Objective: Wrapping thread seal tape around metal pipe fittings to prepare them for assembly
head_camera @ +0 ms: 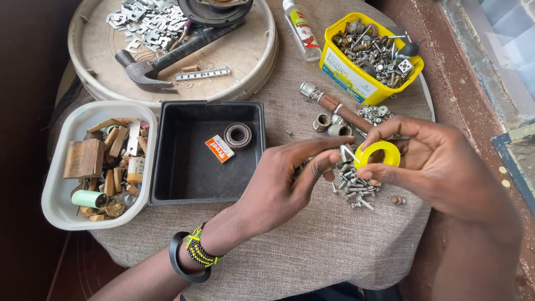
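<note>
My right hand (440,161) holds a small yellow roll of thread-seal tape (379,154) by its rim, above a pile of screws and bolts (354,187). My left hand (284,181), with bead and black bracelets at the wrist, pinches a small metal fitting (344,153) right beside the roll, a white strip of tape running between them. Both hands hover over the cloth-covered table (312,245).
A black square tray (206,150) holds a bearing (238,135) and a small orange packet (219,148). A white tub of wooden and metal bits (97,164) sits left. A round tray with a hammer (167,56) lies behind; a yellow tub of hardware (370,56) and a small bottle (301,28) stand at the far right.
</note>
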